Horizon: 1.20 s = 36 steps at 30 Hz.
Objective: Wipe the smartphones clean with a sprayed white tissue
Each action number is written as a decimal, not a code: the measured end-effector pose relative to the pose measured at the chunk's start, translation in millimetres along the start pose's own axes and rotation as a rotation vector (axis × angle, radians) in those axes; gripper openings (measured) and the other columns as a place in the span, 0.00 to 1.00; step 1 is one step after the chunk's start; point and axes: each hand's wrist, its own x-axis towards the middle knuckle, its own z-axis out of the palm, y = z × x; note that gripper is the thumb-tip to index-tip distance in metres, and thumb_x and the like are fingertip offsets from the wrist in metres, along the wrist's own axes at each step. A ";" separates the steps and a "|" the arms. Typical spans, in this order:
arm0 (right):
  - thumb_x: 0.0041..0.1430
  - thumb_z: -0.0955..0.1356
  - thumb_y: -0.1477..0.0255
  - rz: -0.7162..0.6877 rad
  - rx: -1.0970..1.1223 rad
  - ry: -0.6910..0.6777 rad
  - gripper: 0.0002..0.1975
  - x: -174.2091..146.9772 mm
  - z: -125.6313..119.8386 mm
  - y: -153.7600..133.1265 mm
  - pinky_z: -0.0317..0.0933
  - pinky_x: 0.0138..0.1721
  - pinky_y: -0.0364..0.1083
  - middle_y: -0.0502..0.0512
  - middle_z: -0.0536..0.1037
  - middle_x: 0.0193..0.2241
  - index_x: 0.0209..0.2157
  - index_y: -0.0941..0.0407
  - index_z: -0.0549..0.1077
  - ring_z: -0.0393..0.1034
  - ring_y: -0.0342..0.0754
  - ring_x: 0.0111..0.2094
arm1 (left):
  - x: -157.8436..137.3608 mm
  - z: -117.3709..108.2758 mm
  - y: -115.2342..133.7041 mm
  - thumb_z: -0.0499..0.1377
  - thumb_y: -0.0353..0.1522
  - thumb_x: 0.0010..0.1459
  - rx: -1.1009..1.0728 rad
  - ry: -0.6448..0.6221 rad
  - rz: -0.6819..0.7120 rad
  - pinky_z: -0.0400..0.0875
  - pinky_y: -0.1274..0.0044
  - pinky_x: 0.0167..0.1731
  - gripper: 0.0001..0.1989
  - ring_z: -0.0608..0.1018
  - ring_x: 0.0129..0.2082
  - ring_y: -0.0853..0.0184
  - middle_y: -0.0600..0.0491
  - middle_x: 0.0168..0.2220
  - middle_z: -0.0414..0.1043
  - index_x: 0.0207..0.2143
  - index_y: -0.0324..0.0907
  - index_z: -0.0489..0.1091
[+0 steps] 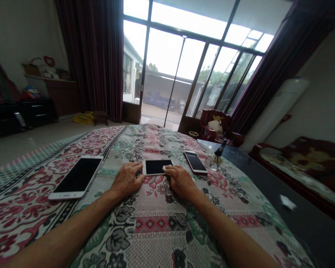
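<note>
A white-framed smartphone (pixel 156 167) lies flat and sideways on the patterned tablecloth (pixel 156 201), its dark screen facing up. My left hand (pixel 128 179) grips its left end, the fingers and thumb bent around that edge. Pinched in the fingertips of my right hand (pixel 181 182) is a small white wad (pixel 164 168), pressed to the right part of the screen. It looks like tissue or cotton; the material cannot be made out. Just beyond my right hand lies a second smartphone (pixel 195 162), and a larger white smartphone (pixel 76 178) rests to the left of my left arm.
A small clear glass bottle (pixel 214 160) with a black top stands right of the second phone. A crumpled white tissue (pixel 288 202) sits on the bare dark tabletop (pixel 257 178) at the right. Wooden chairs (pixel 216 123) and a glass door (pixel 167 74) are beyond the table.
</note>
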 end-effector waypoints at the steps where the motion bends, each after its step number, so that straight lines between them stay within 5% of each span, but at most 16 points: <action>1: 0.56 0.59 0.85 0.054 -0.026 0.003 0.20 0.1 -1.9 6.0 0.55 0.49 0.46 0.53 0.77 0.44 0.42 0.55 0.75 0.66 0.47 0.45 | -0.1 0.0 0.0 0.57 0.33 0.54 -0.004 0.003 -0.003 0.66 0.68 0.51 0.14 0.74 0.46 0.58 0.46 0.45 0.75 0.43 0.41 0.74; 6: 0.54 0.60 0.85 0.195 -0.123 -0.012 0.19 2.0 -5.3 11.8 0.55 0.51 0.46 0.59 0.76 0.46 0.44 0.60 0.75 0.66 0.50 0.47 | -0.1 0.1 1.1 0.57 0.33 0.54 -0.007 0.012 -0.013 0.66 0.68 0.52 0.14 0.73 0.47 0.58 0.45 0.45 0.75 0.43 0.40 0.74; 15: 0.58 0.62 0.78 -0.107 -0.019 -0.027 0.21 13.1 19.4 -47.2 0.55 0.51 0.50 0.55 0.69 0.56 0.53 0.54 0.69 0.60 0.52 0.53 | 0.2 1.3 -0.1 0.56 0.32 0.54 -0.010 0.011 0.006 0.66 0.67 0.50 0.13 0.73 0.47 0.59 0.47 0.44 0.75 0.41 0.42 0.75; 26: 0.53 0.60 0.86 0.214 -0.122 0.035 0.26 12.8 1.6 22.4 0.53 0.54 0.47 0.60 0.72 0.54 0.51 0.58 0.71 0.63 0.50 0.53 | -0.1 -1.4 3.2 0.56 0.32 0.54 -0.046 0.007 -0.024 0.66 0.67 0.50 0.12 0.74 0.46 0.59 0.48 0.43 0.76 0.40 0.43 0.75; 36: 0.59 0.63 0.79 -0.160 0.000 -0.005 0.19 18.6 24.8 -46.8 0.56 0.51 0.49 0.56 0.70 0.53 0.51 0.54 0.70 0.61 0.50 0.52 | 0.3 0.5 0.8 0.55 0.32 0.56 -0.025 -0.004 0.014 0.66 0.68 0.49 0.12 0.74 0.46 0.59 0.47 0.43 0.75 0.40 0.41 0.74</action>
